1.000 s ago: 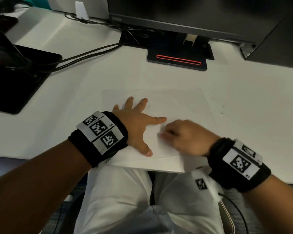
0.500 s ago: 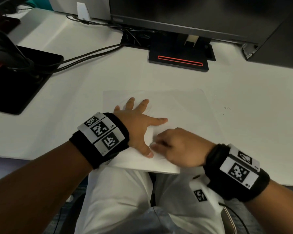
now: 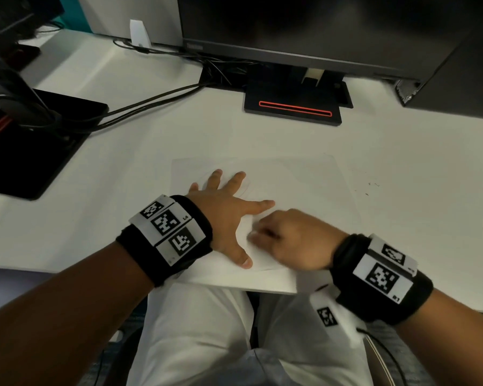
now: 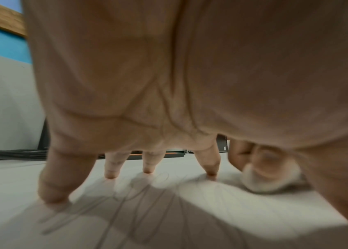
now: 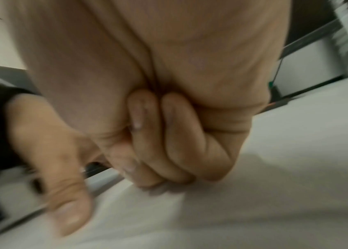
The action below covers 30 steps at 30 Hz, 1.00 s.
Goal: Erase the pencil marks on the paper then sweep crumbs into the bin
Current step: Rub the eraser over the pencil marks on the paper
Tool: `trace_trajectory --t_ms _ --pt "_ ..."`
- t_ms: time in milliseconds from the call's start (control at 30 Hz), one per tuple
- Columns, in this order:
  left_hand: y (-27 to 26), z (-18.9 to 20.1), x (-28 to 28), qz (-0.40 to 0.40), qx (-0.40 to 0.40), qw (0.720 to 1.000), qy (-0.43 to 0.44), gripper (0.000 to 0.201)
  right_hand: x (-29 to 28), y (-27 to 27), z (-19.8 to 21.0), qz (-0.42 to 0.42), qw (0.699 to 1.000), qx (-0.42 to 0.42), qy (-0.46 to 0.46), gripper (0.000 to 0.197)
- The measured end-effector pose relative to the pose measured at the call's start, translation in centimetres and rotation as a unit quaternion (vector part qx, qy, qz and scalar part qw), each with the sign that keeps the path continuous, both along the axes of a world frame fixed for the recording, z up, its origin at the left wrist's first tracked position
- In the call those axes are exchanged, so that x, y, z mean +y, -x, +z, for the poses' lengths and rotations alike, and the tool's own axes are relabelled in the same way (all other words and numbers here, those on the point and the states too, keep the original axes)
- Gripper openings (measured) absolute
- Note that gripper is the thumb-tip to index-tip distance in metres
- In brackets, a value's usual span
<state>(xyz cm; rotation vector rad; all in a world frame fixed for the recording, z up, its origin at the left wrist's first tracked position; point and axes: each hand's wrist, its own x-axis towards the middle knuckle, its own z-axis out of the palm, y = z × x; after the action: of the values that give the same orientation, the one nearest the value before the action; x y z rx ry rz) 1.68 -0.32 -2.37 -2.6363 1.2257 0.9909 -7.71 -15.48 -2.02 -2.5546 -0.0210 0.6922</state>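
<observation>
Left hand (image 3: 226, 218) flat on paper (image 3: 299, 185); right hand (image 3: 293, 240) apparently grips eraser (image 4: 264, 180).

Head cam above, wrist cams low over the paper (image 3: 290, 185).
Head looks down-forward toward the monitor; both wrist views sit close at paper level, sharing the paper with it.

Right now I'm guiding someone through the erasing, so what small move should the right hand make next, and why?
Probably slide the eraser left toward the spread left hand. The left wrist view shows pencil marks on the paper under and in front of that hand's fingers, while the right hand pinches the eraser beside them. The left hand presses the sheet flat, so rubbing there looks safe.
</observation>
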Motion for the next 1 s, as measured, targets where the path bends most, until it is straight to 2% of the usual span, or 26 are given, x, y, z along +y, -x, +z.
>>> trace_trajectory --t_ms 67,167,300,367,400,433,500,567,600,633,700,733,800,867,900,933,1000 --pt "-0.1 -0.1 0.0 -0.001 -0.003 1.0 -0.003 0.116 -0.2 -0.1 0.0 -0.008 1.0 0.008 -0.001 0.04" --pt "-0.1 -0.2 0.0 0.004 -0.004 1.0 -0.006 0.121 -1.4 -0.8 0.6 -0.058 0.998 -0.027 0.021 0.042" --pt "-0.2 -0.4 0.0 0.003 -0.012 1.0 0.003 0.128 0.1 0.1 0.1 -0.02 1.0 0.0 0.022 0.041" --pt "-0.2 -0.6 0.2 0.002 -0.018 1.0 0.008 0.132 -1.2 -0.2 0.3 -0.077 0.994 -0.037 0.062 0.041" --pt "-0.2 -0.5 0.3 0.0 -0.018 1.0 0.008 0.134 -2.1 -0.4 0.6 -0.13 0.988 -0.06 0.058 0.041" --pt "-0.3 -0.4 0.3 -0.002 -0.015 1.0 0.007 0.136 -2.9 -0.5 1.0 -0.192 0.979 -0.071 0.014 0.041" --pt "-0.8 0.1 0.5 -0.004 -0.006 1.0 0.004 0.14 -2.9 0.0 1.5 -0.305 0.934 -0.045 -0.18 0.036" --pt "-1.7 0.4 0.6 -0.005 -0.005 1.0 -0.004 0.144 -0.7 1.1 1.7 -0.351 0.847 0.06 -0.396 0.026" --pt "-2.1 0.4 0.6 -0.005 -0.011 1.0 -0.01 0.146 0.5 1.6 1.4 -0.346 0.802 0.123 -0.471 0.022" --pt "-2.4 0.3 0.6 -0.006 -0.018 1.0 -0.017 0.149 1.5 2.0 0.9 -0.326 0.766 0.181 -0.524 0.022" --pt "-2.5 0.0 0.7 -0.013 -0.033 0.999 -0.026 0.152 2.7 2.1 -0.5 -0.298 0.727 0.249 -0.566 0.033" --pt "-2.5 -0.1 0.8 -0.016 -0.04 0.999 -0.027 0.153 2.4 1.7 -1.1 -0.313 0.707 0.261 -0.578 0.038" --pt "-2.4 -0.2 1.1 -0.012 -0.037 0.999 -0.023 0.153 0.1 0.2 -2.1 -0.409 0.643 0.209 -0.613 0.052" --pt "-2.5 0.1 1.4 -0.009 -0.03 0.999 -0.03 0.152 -3.0 -1.4 -2.1 -0.517 0.558 0.059 -0.646 0.047" --pt "-2.4 0.3 1.5 -0.011 -0.029 0.999 -0.038 0.15 -4.1 -1.7 -1.7 -0.551 0.536 -0.023 -0.64 0.039" --pt "-2.3 0.4 1.4 -0.012 -0.03 0.998 -0.046 0.148 -4.6 -1.7 -1.1 -0.565 0.531 -0.083 -0.626 0.031" --pt "-2.3 0.8 1.3 -0.014 -0.034 0.998 -0.052 0.143 -3.8 -1.0 -0.3 -0.54 0.537 -0.101 -0.64 0.021"
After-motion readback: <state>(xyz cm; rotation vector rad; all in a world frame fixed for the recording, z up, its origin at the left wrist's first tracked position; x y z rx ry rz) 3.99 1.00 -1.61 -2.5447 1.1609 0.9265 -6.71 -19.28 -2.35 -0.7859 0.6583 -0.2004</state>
